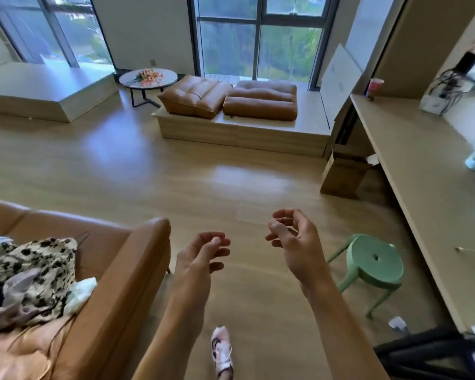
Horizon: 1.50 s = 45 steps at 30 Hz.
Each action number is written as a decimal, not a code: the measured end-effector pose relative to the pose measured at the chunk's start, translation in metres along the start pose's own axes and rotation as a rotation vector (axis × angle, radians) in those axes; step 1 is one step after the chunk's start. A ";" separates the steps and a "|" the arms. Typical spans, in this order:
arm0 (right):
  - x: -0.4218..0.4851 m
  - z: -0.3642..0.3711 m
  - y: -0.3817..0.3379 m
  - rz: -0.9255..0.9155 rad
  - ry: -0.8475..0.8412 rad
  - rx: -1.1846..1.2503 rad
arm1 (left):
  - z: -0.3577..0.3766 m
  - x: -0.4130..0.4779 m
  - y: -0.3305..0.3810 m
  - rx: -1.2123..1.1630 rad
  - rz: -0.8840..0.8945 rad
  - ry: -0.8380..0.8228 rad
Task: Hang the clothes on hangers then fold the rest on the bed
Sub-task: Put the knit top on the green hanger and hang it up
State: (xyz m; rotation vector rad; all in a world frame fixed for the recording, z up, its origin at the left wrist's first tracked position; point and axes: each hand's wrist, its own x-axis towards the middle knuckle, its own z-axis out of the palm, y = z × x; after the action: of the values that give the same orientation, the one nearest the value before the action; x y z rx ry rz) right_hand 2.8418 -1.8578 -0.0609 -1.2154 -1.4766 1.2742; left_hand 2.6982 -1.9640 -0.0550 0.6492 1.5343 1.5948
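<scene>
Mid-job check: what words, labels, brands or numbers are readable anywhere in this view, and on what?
No text here is legible.
Faint marks on the board by the window: too blurred to read.
Pattern on the cup: too blurred to tell whether it is print.
Side of the white box: too blurred to read.

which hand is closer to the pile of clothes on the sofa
Left. The left hand hangs empty just past the sofa's armrest, which stands between it and the pile of clothes. The right hand is farther out over the floor, nearer the green stool.
</scene>
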 end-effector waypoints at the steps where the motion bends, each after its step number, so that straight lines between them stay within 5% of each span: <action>1: 0.026 0.007 -0.002 -0.005 -0.006 -0.012 | 0.002 0.028 0.003 0.000 -0.001 0.003; 14: 0.328 0.090 -0.033 -0.012 -0.049 -0.035 | 0.042 0.336 0.078 0.046 0.036 -0.060; 25: 0.615 0.192 -0.051 -0.091 -0.334 -0.048 | 0.050 0.578 0.117 -0.022 0.053 0.274; 36: 0.760 0.349 -0.065 -0.057 -0.631 -0.054 | -0.019 0.734 0.149 -0.142 0.092 0.617; 45: 0.848 0.554 -0.103 -0.228 -0.848 -0.219 | -0.164 0.886 0.189 -0.282 0.168 0.770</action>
State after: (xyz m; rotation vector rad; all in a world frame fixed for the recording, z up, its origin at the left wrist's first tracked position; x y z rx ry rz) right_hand 2.1210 -1.1384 -0.0504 -0.5954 -2.3260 1.5825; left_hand 2.0488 -1.3113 -0.0400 -0.0211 1.7450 2.2993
